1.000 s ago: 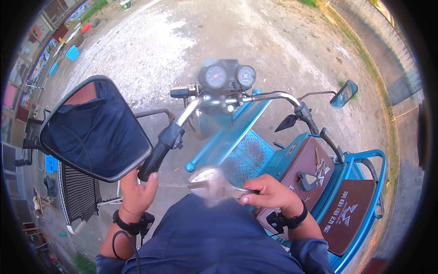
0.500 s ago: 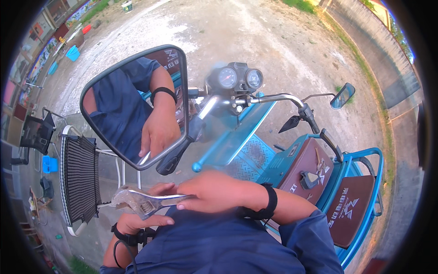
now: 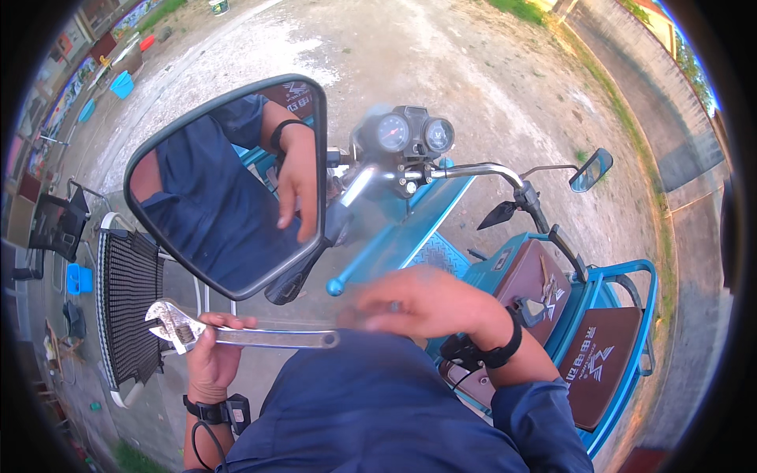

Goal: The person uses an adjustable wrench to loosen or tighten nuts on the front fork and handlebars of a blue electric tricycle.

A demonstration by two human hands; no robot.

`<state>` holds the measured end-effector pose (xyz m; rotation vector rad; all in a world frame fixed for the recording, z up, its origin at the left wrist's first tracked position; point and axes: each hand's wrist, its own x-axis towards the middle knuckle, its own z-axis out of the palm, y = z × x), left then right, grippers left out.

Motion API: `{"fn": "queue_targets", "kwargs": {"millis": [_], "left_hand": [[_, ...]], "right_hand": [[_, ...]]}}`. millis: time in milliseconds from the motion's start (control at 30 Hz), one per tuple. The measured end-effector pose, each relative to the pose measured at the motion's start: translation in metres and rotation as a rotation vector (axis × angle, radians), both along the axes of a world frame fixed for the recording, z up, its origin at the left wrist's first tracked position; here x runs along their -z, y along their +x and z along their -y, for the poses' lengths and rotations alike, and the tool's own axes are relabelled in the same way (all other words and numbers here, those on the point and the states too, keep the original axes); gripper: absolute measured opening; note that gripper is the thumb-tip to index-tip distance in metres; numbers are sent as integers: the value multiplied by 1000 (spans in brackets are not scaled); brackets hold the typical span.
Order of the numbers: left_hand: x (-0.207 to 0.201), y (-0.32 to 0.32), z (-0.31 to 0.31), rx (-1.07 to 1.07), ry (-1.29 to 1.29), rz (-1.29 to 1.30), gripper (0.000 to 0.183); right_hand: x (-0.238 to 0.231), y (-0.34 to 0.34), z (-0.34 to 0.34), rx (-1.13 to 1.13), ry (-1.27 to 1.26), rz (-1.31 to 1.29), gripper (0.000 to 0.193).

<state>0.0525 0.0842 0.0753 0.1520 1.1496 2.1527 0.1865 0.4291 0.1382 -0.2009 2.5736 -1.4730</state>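
Note:
An adjustable wrench [image 3: 276,338] lies level in front of my body, its jaw end to the left. My left hand [image 3: 213,359] is closed around it just behind the head, thumb up against the adjusting screw. My right hand [image 3: 422,303] hovers past the handle's free end, apart from it, with the fingers loosely spread and partly blurred. A small grey spot shows among those fingers, too smeared to name. Above the wrench stands a large black-framed mirror [image 3: 229,185], reflecting my blue clothing and a hand with a black wrist strap.
Beyond the wrench is a blue three-wheeler's handlebar [image 3: 481,167] with round gauges [image 3: 410,132] and a smaller right mirror [image 3: 591,170]. Tools lie on its brown front seat [image 3: 524,276]; a brown rear seat [image 3: 603,366] is behind. A black woven chair [image 3: 126,303] stands left.
My right hand has let go of the wrench handle and moved right. The wrench has shifted left in my left hand, its full handle now showing. The large mirror appears slightly further left.

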Motion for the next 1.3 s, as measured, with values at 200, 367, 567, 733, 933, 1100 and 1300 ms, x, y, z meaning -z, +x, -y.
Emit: {"fn": "queue_targets", "kwargs": {"millis": [200, 367, 567, 733, 933, 1100, 1300], "left_hand": [[22, -16, 20, -296, -136, 97, 27], [47, 0, 29, -421, -234, 181, 28], [55, 34, 38, -500, -344, 173, 27], [55, 53, 43, -548, -439, 188, 28], [55, 65, 38, -598, -470, 218, 28], [56, 69, 32, -594, -477, 232, 28], [58, 68, 24, -582, -495, 219, 28]], "right_hand": [[97, 7, -119, 608, 120, 182, 25], [151, -35, -174, 874, 300, 72, 32], [162, -73, -203, 943, 516, 160, 35], [173, -82, -213, 905, 564, 208, 33], [178, -87, -214, 855, 644, 75, 34], [174, -91, -210, 861, 597, 180, 31], [192, -92, -212, 848, 685, 57, 29]]}}
